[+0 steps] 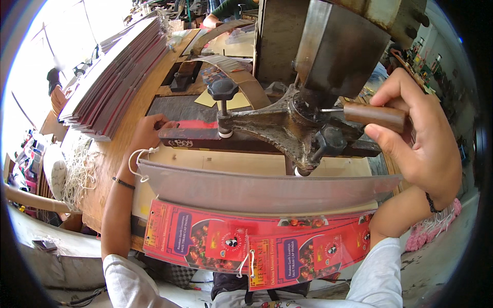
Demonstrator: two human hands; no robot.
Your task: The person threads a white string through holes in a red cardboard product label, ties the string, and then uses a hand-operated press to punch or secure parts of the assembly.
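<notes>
My right hand [429, 133] is closed round a brown wooden handle [375, 116]. A thin metal rod runs from it toward the dark cast-metal press [272, 120]; whether they are joined, I cannot tell. At the left end of the press's dark bar [190, 138], my left hand [147, 134] has its fingers curled at the edge of a red sheet [200, 124], which lies mostly behind the bar. Below the bar stands a long greyish translucent sheet [257, 189] with a white cord looped at its left end. Red printed cards [195, 236] with food pictures overlap nearest me.
A tall stack of thin sheets [118, 72] rises on the wooden table [105, 177] at left, with a bundle of white cords [79, 172] beside it. Black knobs [222, 90] stick up from the press. Pink cords [431, 226] hang at right. Another person [55, 92] is far left.
</notes>
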